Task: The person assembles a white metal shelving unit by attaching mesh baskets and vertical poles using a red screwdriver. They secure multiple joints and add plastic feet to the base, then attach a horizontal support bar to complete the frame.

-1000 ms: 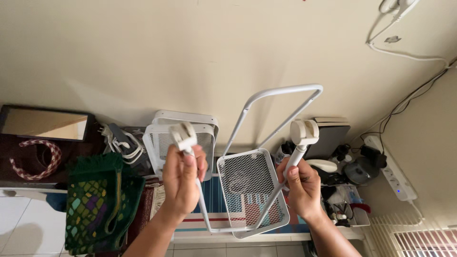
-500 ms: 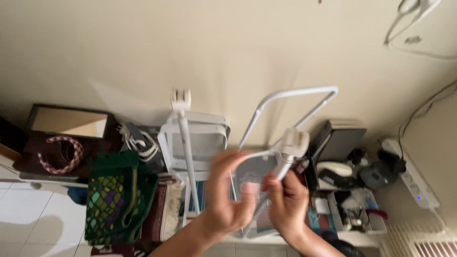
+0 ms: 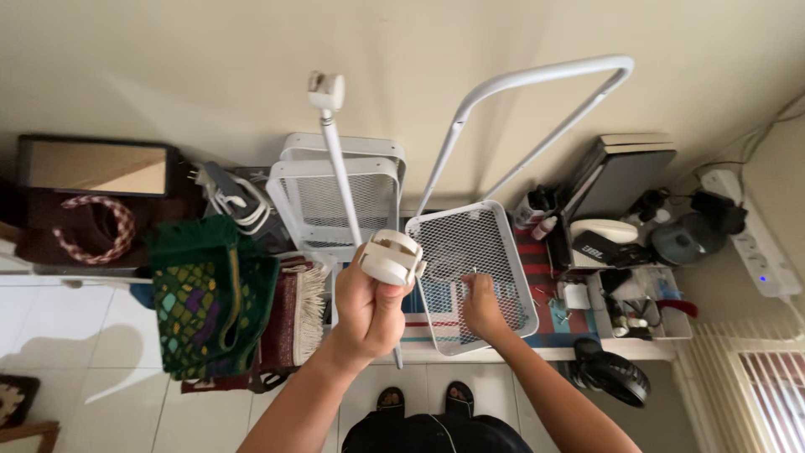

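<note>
Left hand [image 3: 371, 304]: clenching around a white caster wheel [image 3: 392, 257], raised in front of the chest; a second earlier gripping a white frame leg with its wheel on top.
Right hand [image 3: 481, 305]: resting inside the mesh basket [image 3: 474, 273], fingers curled against the wire floor; whether pinching something there or only pressing cannot be told. A second earlier gripping the other frame leg by its wheel.
Caster wheel: sitting in the left fist just left of the basket's near rim, touching or overlapping it in view.
Mesh basket: tilting, white, still attached to the white tube frame [image 3: 537, 80] rising toward the wall.
Left frame leg [image 3: 340, 168]: now standing free of both hands, slanting up with a wheel fitting [image 3: 325, 91] at its tip.
Second white mesh basket [image 3: 335, 197]: leaning against the wall behind the leg, unmoved.
Green patterned cloth [image 3: 210, 294]: lying folded on the left, beside a fringed red rug [image 3: 298, 306].
Black clutter and power strip [image 3: 759, 252]: lying to the right along the wall.
Black headphones [image 3: 612, 373]: lying on the floor below the right forearm.
</note>
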